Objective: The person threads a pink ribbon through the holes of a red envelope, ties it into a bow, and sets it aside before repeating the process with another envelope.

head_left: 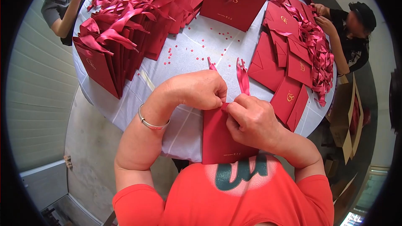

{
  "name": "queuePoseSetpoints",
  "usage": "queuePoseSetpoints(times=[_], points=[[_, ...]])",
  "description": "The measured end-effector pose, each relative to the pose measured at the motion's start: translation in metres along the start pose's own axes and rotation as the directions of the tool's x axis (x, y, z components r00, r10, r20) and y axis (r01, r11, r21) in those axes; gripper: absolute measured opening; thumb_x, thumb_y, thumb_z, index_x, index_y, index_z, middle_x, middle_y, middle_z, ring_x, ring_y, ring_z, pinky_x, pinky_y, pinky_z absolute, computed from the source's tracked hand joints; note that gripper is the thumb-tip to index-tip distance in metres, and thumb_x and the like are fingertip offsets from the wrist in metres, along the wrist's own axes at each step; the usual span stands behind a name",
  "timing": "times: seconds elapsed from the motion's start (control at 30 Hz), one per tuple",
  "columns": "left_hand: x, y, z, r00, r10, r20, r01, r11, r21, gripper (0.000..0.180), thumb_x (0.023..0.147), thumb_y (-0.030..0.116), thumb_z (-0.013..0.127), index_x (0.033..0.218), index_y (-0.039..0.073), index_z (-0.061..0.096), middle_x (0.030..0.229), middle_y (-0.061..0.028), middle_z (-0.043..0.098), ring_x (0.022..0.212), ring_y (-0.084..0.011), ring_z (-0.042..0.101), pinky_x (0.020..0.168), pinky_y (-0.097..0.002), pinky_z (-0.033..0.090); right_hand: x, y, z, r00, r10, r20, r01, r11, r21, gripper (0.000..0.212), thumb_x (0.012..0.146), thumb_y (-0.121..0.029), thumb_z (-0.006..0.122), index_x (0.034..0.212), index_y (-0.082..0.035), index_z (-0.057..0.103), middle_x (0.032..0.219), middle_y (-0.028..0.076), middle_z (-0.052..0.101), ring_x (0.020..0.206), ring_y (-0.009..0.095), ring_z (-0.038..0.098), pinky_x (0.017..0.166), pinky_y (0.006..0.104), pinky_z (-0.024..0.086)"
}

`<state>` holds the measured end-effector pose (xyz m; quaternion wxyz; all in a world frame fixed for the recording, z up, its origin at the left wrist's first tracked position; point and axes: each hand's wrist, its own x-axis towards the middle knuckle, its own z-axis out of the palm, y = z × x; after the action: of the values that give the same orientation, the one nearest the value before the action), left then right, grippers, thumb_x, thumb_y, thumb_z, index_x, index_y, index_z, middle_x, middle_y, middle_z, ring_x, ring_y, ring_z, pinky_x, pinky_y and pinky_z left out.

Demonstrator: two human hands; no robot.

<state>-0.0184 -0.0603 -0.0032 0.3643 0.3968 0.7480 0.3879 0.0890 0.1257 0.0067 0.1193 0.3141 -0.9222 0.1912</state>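
A flat red paper gift bag lies at the table's near edge, close against my body. At its top edge my left hand is closed, thumb and fingertips pinched together on the rim. My right hand, also closed, pinches that same rim just beside it. Glossy red ribbon stretches away beyond my right hand, and another ribbon end shows past my left knuckles. My fingers hide where ribbon and bag meet.
Ribbon-handled red bags stand in rows at left; another bag is at the far middle. Flat bags and a ribbon heap lie right. Red dots scatter the white tablecloth. Two people work across; a cardboard box stands right.
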Motion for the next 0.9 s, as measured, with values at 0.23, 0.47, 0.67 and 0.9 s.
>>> queuePoseSetpoints(times=[0.23, 0.47, 0.67, 0.9], points=[[0.003, -0.005, 0.003, 1.0, 0.017, -0.018, -0.018, 0.999, -0.035, 0.016, 0.078, 0.003, 0.063, 0.089, -0.006, 0.07, 0.073, -0.0124, 0.07, 0.067, -0.014, 0.063, 0.063, -0.0309, 0.052, 0.01, -0.005, -0.001, 0.995, -0.018, 0.102, 0.025, 0.997, -0.076, 0.017, 0.067, -0.005, 0.069, 0.076, -0.005, 0.055, 0.074, 0.011, 0.054, 0.062, 0.029, 0.061, 0.053, 0.0386, 0.052], [0.006, -0.004, -0.001, 0.996, -0.08, 0.031, 0.081, 0.995, -0.061, 0.016, 0.079, 0.006, 0.07, 0.091, -0.005, 0.071, 0.073, -0.0083, 0.069, 0.07, -0.0087, 0.06, 0.064, -0.0284, 0.051, 0.02, 0.0, -0.003, 0.988, 0.002, 0.153, -0.005, 1.0, 0.021, 0.015, 0.068, -0.007, 0.068, 0.079, -0.003, 0.058, 0.071, 0.013, 0.058, 0.062, 0.032, 0.062, 0.054, 0.0417, 0.053], [0.009, -0.008, 0.002, 0.997, -0.078, 0.014, 0.08, 0.989, -0.124, 0.011, 0.081, 0.005, 0.07, 0.088, -0.004, 0.071, 0.072, -0.0037, 0.067, 0.067, -0.0075, 0.058, 0.06, -0.0271, 0.049, 0.017, -0.012, -0.005, 0.966, 0.078, 0.247, -0.065, 0.996, -0.059, 0.009, 0.079, -0.003, 0.057, 0.084, 0.003, 0.061, 0.079, 0.017, 0.063, 0.068, 0.032, 0.066, 0.061, 0.0433, 0.055], [-0.004, 0.015, -0.001, 0.986, -0.149, 0.073, 0.161, 0.965, -0.205, 0.011, 0.083, 0.0, 0.065, 0.092, -0.002, 0.069, 0.071, -0.0051, 0.068, 0.057, -0.0095, 0.06, 0.053, -0.0271, 0.049, 0.015, 0.028, -0.039, 0.949, 0.159, 0.272, -0.289, 0.786, 0.547, 0.014, 0.086, -0.005, 0.072, 0.099, 0.002, 0.071, 0.088, 0.01, 0.07, 0.08, 0.016, 0.068, 0.069, 0.0289, 0.054]])
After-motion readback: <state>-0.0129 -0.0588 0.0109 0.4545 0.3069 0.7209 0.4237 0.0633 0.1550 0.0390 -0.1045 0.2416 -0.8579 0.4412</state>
